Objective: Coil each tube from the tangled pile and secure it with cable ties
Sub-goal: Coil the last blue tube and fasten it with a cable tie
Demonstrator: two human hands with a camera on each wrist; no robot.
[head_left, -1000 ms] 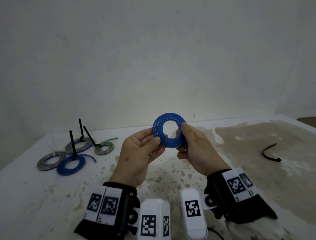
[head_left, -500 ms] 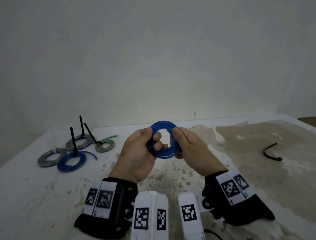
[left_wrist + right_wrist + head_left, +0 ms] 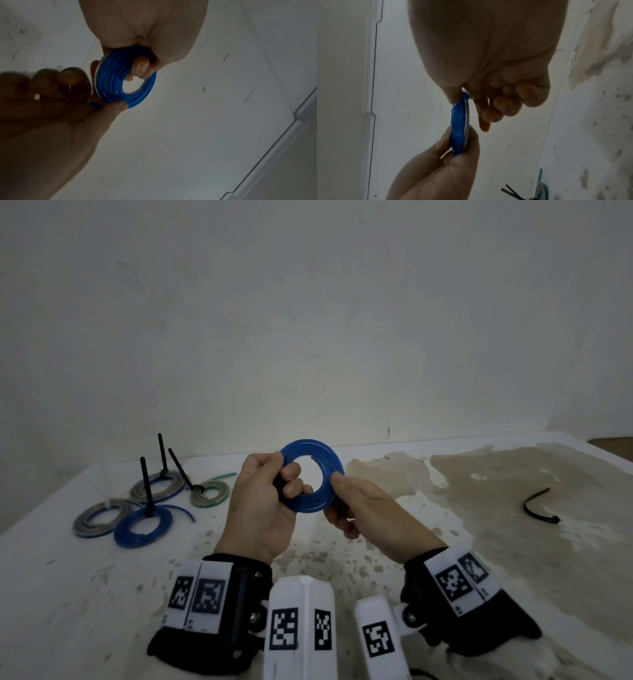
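A blue tube coil [image 3: 317,501] is held upright above the table, its hole facing me. My left hand [image 3: 286,479] grips its left side, with fingertips [image 3: 140,65] curled through the hole. My right hand [image 3: 339,484] pinches the right rim between thumb and fingers. In the left wrist view the blue tube coil [image 3: 111,83] shows several wound turns, and a short free tube end [image 3: 95,105] lies by the right thumb. In the right wrist view the blue tube coil [image 3: 458,128] is edge-on, with the right hand [image 3: 464,97] above it and the left hand [image 3: 453,152] below.
Several tied coils lie at the table's back left: a grey one [image 3: 99,517], a blue one [image 3: 144,525], another grey one [image 3: 157,486] and a green one [image 3: 209,493], with black tie tails sticking up. A loose black cable tie [image 3: 541,508] lies to the right on the stained table [image 3: 479,542].
Both hands and the coil have shifted slightly left. My left hand changed from a thumb pinch on the rim to fingers hooked through the hole. The right hand slid to the rim's outer edge.
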